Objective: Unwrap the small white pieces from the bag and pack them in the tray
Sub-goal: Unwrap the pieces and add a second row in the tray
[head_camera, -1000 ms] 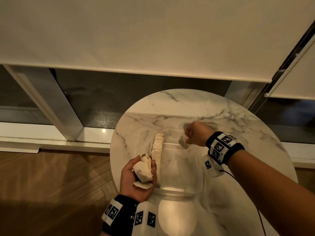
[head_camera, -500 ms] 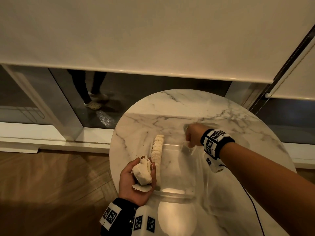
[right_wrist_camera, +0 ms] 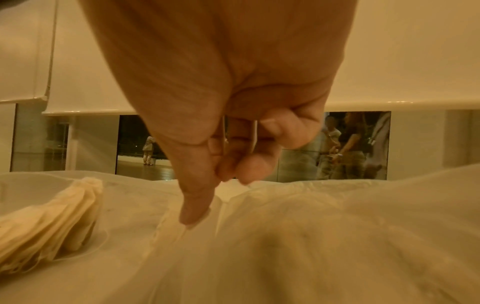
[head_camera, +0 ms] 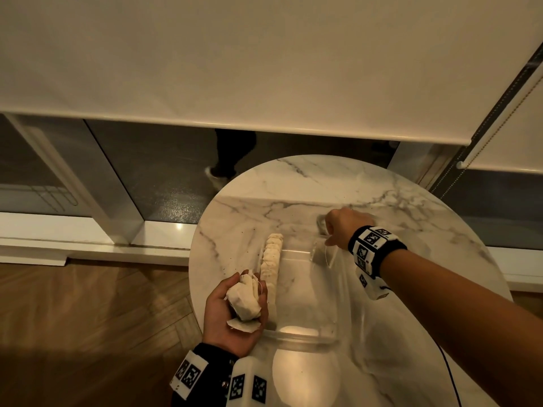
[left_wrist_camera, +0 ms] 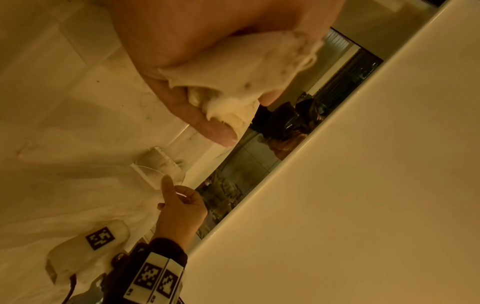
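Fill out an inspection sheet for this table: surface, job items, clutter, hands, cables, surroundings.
Surface: round marble table, dark specks near the tray.
Job's things: clear tray holds one row of white pieces along its left wall; the rest of the tray is bare. A clear bag lies over the tray's right side.
Clutter: small wrapper by the tray's far right corner.
Hands: left hand grips a bunch of white pieces; right hand has its index finger out on the wrapper, the other fingers curled.
Cables: a dark wire runs from the right wristband.
Surroundings: roller blind, wood floor, a passer-by's legs beyond the glass.
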